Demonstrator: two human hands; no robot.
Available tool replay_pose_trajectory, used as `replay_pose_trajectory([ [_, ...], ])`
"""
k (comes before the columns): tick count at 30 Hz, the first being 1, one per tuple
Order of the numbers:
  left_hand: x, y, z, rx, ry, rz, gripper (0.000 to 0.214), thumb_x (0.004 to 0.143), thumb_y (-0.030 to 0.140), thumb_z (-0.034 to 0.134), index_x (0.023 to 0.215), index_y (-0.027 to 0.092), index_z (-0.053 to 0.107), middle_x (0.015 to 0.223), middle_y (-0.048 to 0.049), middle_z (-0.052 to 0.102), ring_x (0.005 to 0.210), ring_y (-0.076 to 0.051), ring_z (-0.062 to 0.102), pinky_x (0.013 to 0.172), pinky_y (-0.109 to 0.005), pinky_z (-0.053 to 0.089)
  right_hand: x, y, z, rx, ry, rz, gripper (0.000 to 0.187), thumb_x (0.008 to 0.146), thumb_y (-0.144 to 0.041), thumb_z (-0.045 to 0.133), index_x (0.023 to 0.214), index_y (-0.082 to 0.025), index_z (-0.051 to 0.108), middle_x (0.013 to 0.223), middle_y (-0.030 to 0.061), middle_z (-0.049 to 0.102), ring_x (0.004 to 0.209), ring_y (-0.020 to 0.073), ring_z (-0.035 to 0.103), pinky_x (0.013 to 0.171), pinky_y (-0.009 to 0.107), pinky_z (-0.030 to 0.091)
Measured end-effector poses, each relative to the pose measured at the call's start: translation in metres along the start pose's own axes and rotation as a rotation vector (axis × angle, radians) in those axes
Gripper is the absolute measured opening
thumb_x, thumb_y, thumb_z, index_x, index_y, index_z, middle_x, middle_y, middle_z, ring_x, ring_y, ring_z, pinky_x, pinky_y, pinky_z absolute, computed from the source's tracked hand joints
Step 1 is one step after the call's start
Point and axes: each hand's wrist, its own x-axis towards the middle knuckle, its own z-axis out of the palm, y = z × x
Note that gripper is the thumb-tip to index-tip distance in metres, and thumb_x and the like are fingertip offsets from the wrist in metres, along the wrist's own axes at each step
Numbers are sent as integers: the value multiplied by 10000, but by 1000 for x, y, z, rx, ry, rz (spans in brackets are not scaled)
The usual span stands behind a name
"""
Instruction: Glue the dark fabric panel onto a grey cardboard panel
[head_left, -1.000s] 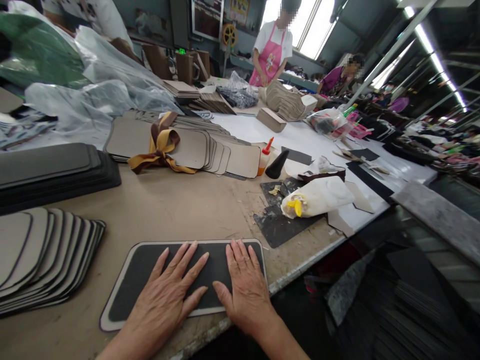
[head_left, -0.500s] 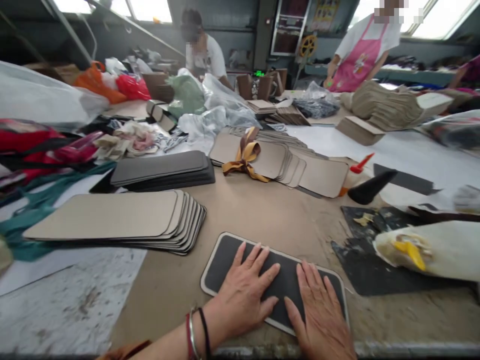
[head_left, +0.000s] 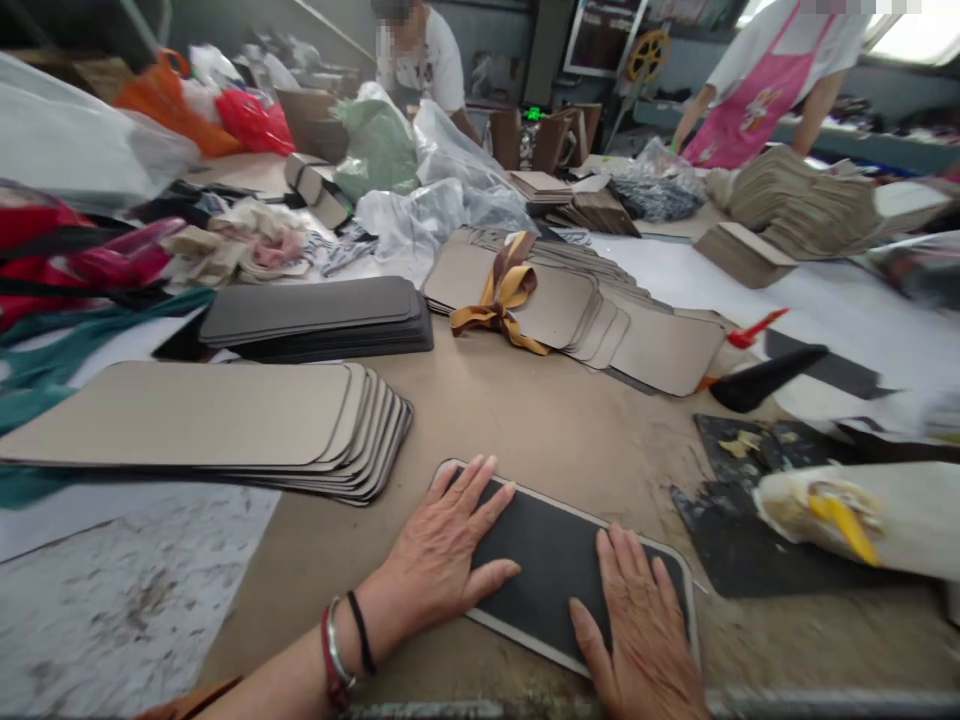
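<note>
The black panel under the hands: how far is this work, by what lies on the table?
Done, it seems: a fanned tan stack beside the left hand. In hand: both palms, left and right hand, lie flat on the black panel, which sits on a tan board. Probably left: the black sheets and ribbon-tied boards behind.

The left hand [head_left: 442, 545] has slid toward the black panel's [head_left: 551, 575] left end.

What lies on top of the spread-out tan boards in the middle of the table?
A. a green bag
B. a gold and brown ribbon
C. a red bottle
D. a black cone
B: the gold and brown ribbon rests knotted on the tan boards.
</note>
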Motion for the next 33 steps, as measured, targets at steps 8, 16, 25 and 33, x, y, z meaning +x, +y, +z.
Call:
replay_pose_trajectory([
  [8, 0, -7, 11, -31, 160, 38, 631, 841, 520, 448, 1379, 225, 301, 1461, -147, 274, 1329, -306, 278, 1045, -499, 320, 5, 0, -31, 247, -88, 193, 550, 917, -344, 369, 1409, -129, 247, 1419, 142, 356, 1315, 258, 299, 1037, 465, 328],
  [16, -31, -19, -22, -610, 305, -586, 598, 756, 562, 444, 1174, 140, 514, 1194, -145, 556, 1062, -281, 569, 914, -408, 474, -15, 37, -53, 538, 4, 783, 372, 815, -421, 424, 1002, -163, 616, 936, 110, 663, 815, 230, 635, 747, 368, 514],
  [25, -24, -14, -43, -1337, 65, -865, 405, 520, 481, 716, 741, 155, 621, 671, -40, 678, 653, -194, 628, 626, -275, 501, -13, 51, -46, 729, -100, 1006, 430, 679, -557, 506, 850, -169, 577, 788, 100, 666, 745, 256, 632, 699, 376, 491],
  [33, -44, -18, -49, -1395, 203, -955, 376, 494, 442, 754, 701, 155, 627, 632, -27, 675, 587, -166, 612, 551, -248, 480, 31, 29, -42, 572, 31, 803, 276, 773, -482, 451, 822, -213, 493, 725, 53, 614, 669, 208, 600, 655, 329, 478],
])
